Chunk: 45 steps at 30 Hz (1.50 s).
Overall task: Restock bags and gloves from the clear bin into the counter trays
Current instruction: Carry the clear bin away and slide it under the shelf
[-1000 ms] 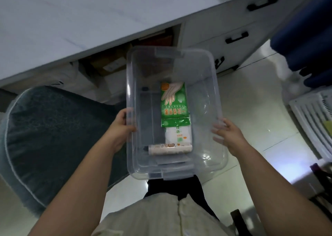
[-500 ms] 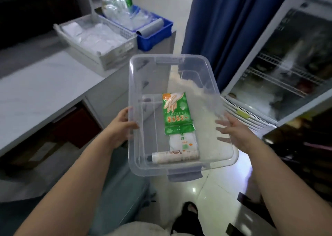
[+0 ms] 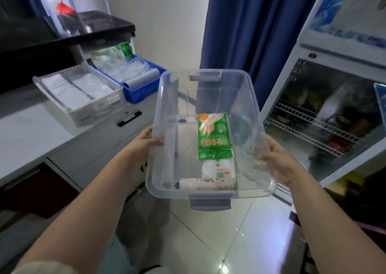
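I hold a clear bin (image 3: 236, 81) in the air in front of me. My left hand (image 3: 144, 144) grips its left rim and my right hand (image 3: 277, 161) grips its right rim. Inside the bin lie a green pack of disposable gloves (image 3: 214, 136), a white pack (image 3: 217, 168) below it, and a roll of bags (image 3: 206, 184) against the near wall. On the counter at the left stand a white tray (image 3: 98, 106) with white bags and a blue tray (image 3: 144, 90) with clear bags, a grey roll and a green pack.
The white counter (image 3: 31, 131) runs along the left with a handled drawer (image 3: 129, 118) below it. A blue curtain (image 3: 250, 27) hangs behind the bin. A glass-door fridge (image 3: 325, 117) stands at the right. Shiny floor tiles (image 3: 240, 242) lie below.
The view rose from the floor and counter edge to the trays. The bin, still held at both sides, came up to counter height near the blue tray.
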Each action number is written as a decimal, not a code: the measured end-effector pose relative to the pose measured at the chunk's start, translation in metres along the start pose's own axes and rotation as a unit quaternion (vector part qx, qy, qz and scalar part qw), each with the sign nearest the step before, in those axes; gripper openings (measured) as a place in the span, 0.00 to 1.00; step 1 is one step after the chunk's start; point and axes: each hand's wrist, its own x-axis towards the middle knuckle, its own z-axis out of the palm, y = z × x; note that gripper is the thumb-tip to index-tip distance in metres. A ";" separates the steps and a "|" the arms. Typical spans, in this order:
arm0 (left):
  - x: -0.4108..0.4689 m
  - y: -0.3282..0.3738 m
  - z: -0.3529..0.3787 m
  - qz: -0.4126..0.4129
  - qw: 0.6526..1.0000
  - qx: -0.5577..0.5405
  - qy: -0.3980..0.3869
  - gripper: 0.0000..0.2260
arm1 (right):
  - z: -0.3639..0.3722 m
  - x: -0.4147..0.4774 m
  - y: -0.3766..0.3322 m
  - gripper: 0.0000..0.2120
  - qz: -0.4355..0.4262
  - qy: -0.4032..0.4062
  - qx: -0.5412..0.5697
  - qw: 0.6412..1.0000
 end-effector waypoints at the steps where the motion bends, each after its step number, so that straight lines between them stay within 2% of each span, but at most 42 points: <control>1: 0.011 0.007 0.005 0.006 1.000 -0.003 0.007 0.29 | -0.005 0.013 -0.006 0.36 -0.004 0.001 0.003 1.000; 7: 0.099 0.058 0.018 0.027 0.999 -0.010 0.033 0.43 | -0.026 0.114 -0.051 0.39 -0.011 0.023 0.009 1.000; 10: 0.156 0.096 0.017 0.040 0.999 -0.008 0.018 0.41 | -0.027 0.172 -0.088 0.36 -0.030 0.021 -0.013 0.999; 15: 0.249 0.175 0.013 0.075 0.997 -0.007 -0.007 0.37 | -0.024 0.271 -0.165 0.39 -0.025 0.048 -0.002 0.999; 20: 0.344 0.245 0.007 0.092 0.995 -0.038 0.006 0.34 | -0.026 0.371 -0.228 0.40 -0.039 0.042 -0.006 0.998; 27: 0.482 0.305 0.006 0.103 0.992 -0.031 0.073 0.37 | -0.036 0.539 -0.289 0.39 -0.061 0.028 -0.020 0.998; 36: 0.641 0.369 -0.017 0.147 0.972 -0.055 0.177 0.38 | -0.040 0.795 -0.361 0.39 -0.071 -0.080 -0.065 0.992; 42: 0.713 0.385 -0.064 0.140 0.940 -0.093 0.295 0.39 | 0.017 0.942 -0.381 0.37 -0.076 -0.173 -0.070 0.979; 45: 0.755 0.404 -0.100 0.142 0.935 -0.051 0.320 0.39 | 0.053 1.011 -0.385 0.35 -0.069 -0.205 -0.087 0.972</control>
